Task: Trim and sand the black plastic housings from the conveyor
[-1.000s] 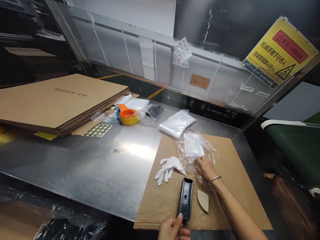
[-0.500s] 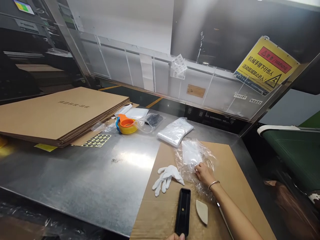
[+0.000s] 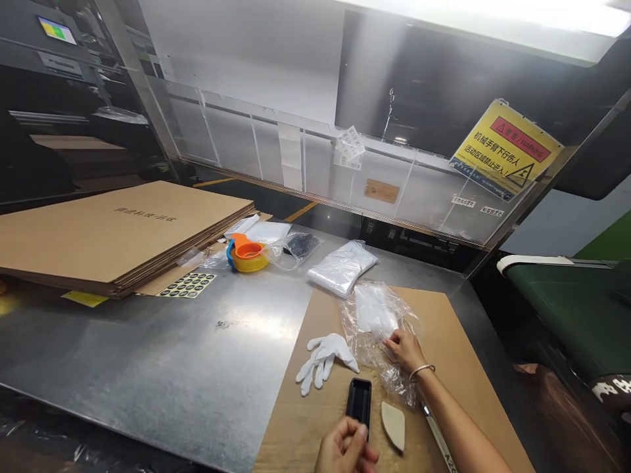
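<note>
Your left hand (image 3: 346,450) curled round near end of black tray (image 3: 359,402), tray flat on cardboard sheet (image 3: 458,341). Beige wedge (image 3: 394,425) just right of it. Your right hand (image 3: 405,348) fingers pressed onto clear bag (image 3: 377,322). White glove (image 3: 323,353) beside. Further back, tape rolls (image 3: 246,255) on surface (image 3: 162,368).

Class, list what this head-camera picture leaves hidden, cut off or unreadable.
- Black tray: near end covered by the left hand.
- Clear bag: white contents blurred by crinkled film under the right hand.
- Sticker sheet: print too small.
- Right forearm: cut by the bottom edge.
</note>
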`<state>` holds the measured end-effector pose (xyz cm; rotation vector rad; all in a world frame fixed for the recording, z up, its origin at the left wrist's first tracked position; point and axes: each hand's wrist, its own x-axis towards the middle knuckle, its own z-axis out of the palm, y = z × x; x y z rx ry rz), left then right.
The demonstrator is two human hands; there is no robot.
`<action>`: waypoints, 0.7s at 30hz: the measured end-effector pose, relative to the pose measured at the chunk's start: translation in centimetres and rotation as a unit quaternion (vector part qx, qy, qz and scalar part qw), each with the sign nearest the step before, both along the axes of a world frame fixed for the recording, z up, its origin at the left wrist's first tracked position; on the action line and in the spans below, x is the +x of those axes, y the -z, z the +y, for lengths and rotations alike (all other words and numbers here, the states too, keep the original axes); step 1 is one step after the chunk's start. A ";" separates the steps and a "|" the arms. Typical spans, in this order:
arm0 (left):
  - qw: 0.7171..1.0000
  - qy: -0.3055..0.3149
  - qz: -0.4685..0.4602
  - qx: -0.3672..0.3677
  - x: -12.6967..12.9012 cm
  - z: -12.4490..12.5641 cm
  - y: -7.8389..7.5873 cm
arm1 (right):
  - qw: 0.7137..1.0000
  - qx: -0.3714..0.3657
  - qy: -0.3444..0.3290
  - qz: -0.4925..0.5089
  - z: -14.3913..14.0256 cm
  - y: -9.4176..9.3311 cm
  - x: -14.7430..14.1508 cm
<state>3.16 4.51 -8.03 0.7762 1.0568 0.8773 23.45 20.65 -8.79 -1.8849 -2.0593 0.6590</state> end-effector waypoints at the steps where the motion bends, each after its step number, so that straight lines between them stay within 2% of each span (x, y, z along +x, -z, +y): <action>1: 0.996 0.021 0.047 0.068 0.2 0.9 -1.2 | 1.000 -0.011 -0.008 0.017 0.1 0.1 0.0; 2: 0.979 0.047 0.116 0.164 0.6 2.0 -2.5 | 0.999 -0.024 -0.019 0.034 0.1 0.1 0.0; 3: 0.935 0.080 0.213 0.273 1.0 3.2 -3.6 | 0.998 -0.038 -0.032 0.050 0.1 0.1 0.0; 4: 0.865 0.103 0.330 0.364 1.5 4.6 -4.5 | 0.996 -0.052 -0.044 0.066 0.2 0.1 0.0; 5: 0.838 0.113 0.364 0.391 2.0 5.9 -5.1 | 0.993 -0.066 -0.054 0.079 0.2 0.0 0.1; 7: 0.806 0.137 0.404 0.410 3.3 8.5 -5.3 | 0.989 -0.089 -0.062 0.101 0.2 0.0 0.4; 10: 0.771 0.172 0.457 0.410 4.8 10.8 -3.9 | 0.986 -0.101 -0.044 0.128 0.4 -0.1 1.0; 13: 0.754 0.187 0.480 0.407 5.2 11.2 -2.6 | 0.985 -0.086 -0.006 0.150 0.6 -0.3 1.6; 15: 0.756 0.175 0.480 0.408 5.0 10.9 -2.5 | 0.984 -0.069 0.020 0.160 0.6 -0.6 1.9; 18: 0.776 0.124 0.459 0.413 4.8 10.5 -3.3 | 0.983 -0.043 0.046 0.172 0.2 -1.4 1.9; 21: 0.808 0.070 0.422 0.405 5.0 10.5 -4.2 | 0.982 -0.018 0.061 0.178 -0.5 -1.9 1.4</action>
